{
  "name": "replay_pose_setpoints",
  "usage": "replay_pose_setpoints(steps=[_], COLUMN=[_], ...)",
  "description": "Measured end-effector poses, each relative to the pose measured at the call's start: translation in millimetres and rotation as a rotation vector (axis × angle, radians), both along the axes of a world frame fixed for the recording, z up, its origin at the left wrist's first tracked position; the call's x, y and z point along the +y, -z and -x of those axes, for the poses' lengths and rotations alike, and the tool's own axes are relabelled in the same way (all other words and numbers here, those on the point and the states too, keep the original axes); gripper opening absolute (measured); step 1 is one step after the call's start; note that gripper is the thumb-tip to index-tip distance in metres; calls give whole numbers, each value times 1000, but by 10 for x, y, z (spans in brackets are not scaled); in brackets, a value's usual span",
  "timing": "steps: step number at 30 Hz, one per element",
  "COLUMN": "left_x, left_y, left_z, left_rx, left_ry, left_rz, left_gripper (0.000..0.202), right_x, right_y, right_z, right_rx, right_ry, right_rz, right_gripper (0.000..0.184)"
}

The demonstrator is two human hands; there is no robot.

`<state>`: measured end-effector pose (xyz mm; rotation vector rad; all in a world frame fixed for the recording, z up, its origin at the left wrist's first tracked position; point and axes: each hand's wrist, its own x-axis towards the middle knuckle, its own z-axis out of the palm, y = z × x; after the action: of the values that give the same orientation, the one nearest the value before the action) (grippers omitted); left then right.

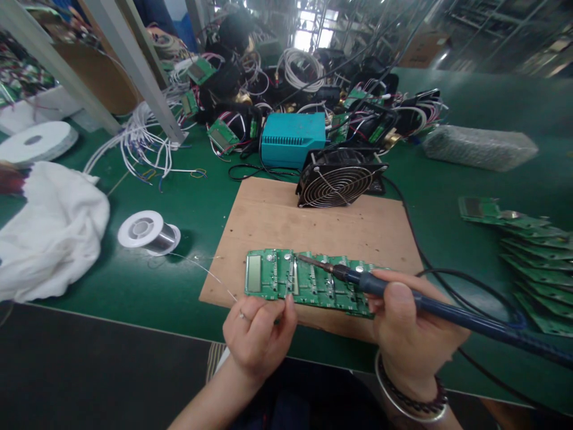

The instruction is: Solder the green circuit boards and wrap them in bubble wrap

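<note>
A row of green circuit boards (308,283) lies side by side along the near edge of a wooden board (313,224), right in front of the person. The tip of a soldering iron (403,295) rests on one of the left-hand boards. The right hand (412,334) is closed round the blue handle low down, much as one holds a pen, which I take to be for fine control of the tip. Its cord (470,283) loops off to the right, out of the way.

The left hand (257,334) sits at the near edge of the boards, thumb and forefinger pinching a thin solder wire (206,272). The wire runs back to a spool (150,233) lying on the left, on the side of the hand that holds it.

The wooden board probably spares the green table (470,191) from heat. A small fan (338,179) stands tilted at its far edge facing the work, likely for the fumes, with a teal box (293,140) just behind it.

More circuit boards are stacked (532,257) to the right, near a wrapped bundle (478,147). A white cloth (49,233) is heaped at the left. Further back lies a tangle of wires (147,143) and dark parts, and beyond that a dim workshop with metal racks.
</note>
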<state>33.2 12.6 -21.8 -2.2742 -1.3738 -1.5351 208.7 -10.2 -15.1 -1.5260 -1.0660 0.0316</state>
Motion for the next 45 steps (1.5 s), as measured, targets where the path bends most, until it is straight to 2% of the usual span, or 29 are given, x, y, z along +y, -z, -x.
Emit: replay_pose_setpoints(steps=[8,17,22,28,35,41,45], left_x=[7,28,0,-2,16,34,35], left_y=[18,-4,-12,-11,11,4,7], left_z=[5,-3,11,9,4,-3,-3], left_rx=[24,44,1,-6,21,43,50], left_ry=[-5,-11,44,44,11,-8,-16], left_rz=[10,5,-7,-6,-6,9,15], left_gripper=[15,17,18,20,16,16,16], right_x=[2,10,19,18,32,30,25], right_y=[-17,-20,-6,2,-80,-37,-24], right_z=[0,3,17,17,17,18,25], right_rx=[18,-1,97,61,54,103,108], right_ry=[-74,-36,-16,-17,-102,-46,-29], right_rz=[22,37,-52,3,25,-40,3], right_gripper=[16,20,21,21,14,20,19])
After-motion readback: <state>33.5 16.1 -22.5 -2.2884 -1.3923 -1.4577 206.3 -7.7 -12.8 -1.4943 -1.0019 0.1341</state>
